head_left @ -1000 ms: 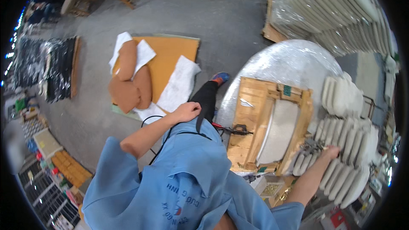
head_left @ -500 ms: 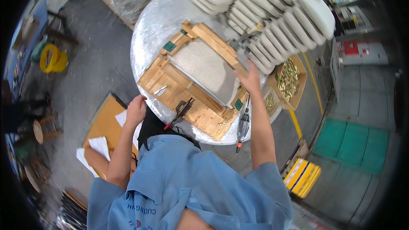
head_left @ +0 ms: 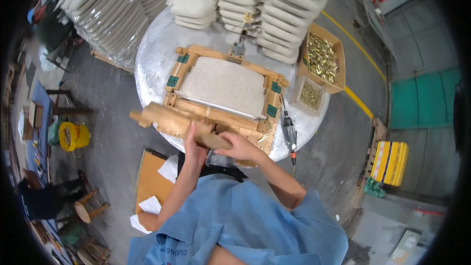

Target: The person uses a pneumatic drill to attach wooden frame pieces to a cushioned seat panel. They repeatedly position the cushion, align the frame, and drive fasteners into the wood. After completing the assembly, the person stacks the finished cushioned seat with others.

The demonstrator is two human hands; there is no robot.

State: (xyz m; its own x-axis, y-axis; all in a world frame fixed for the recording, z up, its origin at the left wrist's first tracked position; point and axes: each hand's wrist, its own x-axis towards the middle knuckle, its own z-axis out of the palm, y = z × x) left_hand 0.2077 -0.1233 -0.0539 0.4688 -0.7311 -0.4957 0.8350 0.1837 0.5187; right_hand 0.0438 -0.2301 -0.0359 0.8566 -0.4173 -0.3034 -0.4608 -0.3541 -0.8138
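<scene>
Close in front of my body, both hands hold a shaped light-brown wooden piece, tilted over the near edge of the round table. My left hand grips its underside and near edge. My right hand has its fingers closed on the piece's right end. Beyond them lies a wooden frame jig with green patches at its corners. Inside it rests a flat beige fabric-covered panel. A toggle clamp stands on the jig's far rail. Small brass pieces lie at the jig's near right corner.
A corded power screwdriver lies right of the jig. Behind it are a tray of small fasteners and a carton of brass parts. Stacked beige cushions crowd the table's far side. A cardboard sheet is low on the left.
My view has turned, so the jig appears squarer. My hands, apart before, have come together, and the wooden piece is now in them. My right hand has left the jig's right side.
</scene>
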